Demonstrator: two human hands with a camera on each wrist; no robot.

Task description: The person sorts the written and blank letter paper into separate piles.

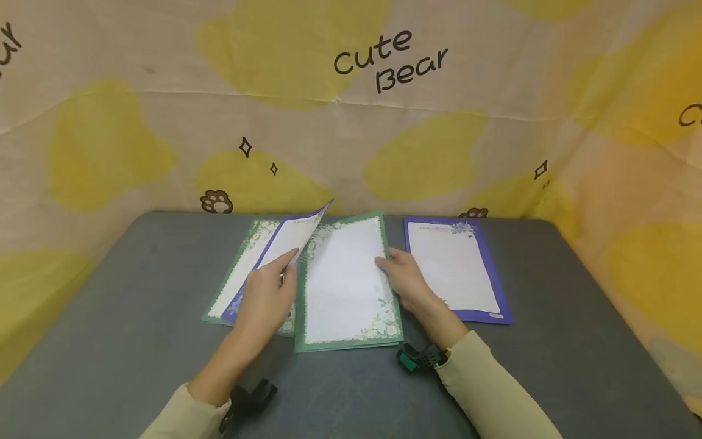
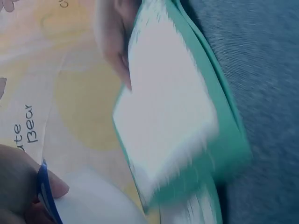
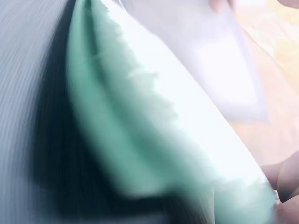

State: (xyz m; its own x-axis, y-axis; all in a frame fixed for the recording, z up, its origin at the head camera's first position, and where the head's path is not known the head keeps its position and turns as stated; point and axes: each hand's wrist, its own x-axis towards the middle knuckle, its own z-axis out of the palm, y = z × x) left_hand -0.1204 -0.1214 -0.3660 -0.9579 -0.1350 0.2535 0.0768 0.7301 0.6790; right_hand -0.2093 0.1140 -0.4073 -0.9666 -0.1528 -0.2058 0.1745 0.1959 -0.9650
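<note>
In the head view my left hand pinches a purple-bordered sheet of paper, whose far right corner is lifted. Its fingers and the sheet's blue-purple edge also show at the lower left of the left wrist view. With thumb and fingers, my right hand grips the right edge of green-bordered, flower-printed sheets, at least two together, tilted up from the table in the left wrist view. Another green-bordered sheet lies beneath the purple-bordered one. The right wrist view is blurred; green-bordered paper fills its middle.
A second purple-bordered sheet lies flat on the dark grey table, right of my right hand. Behind the table hangs a cream and yellow cloth with printed words. Each wrist wears a dark strap.
</note>
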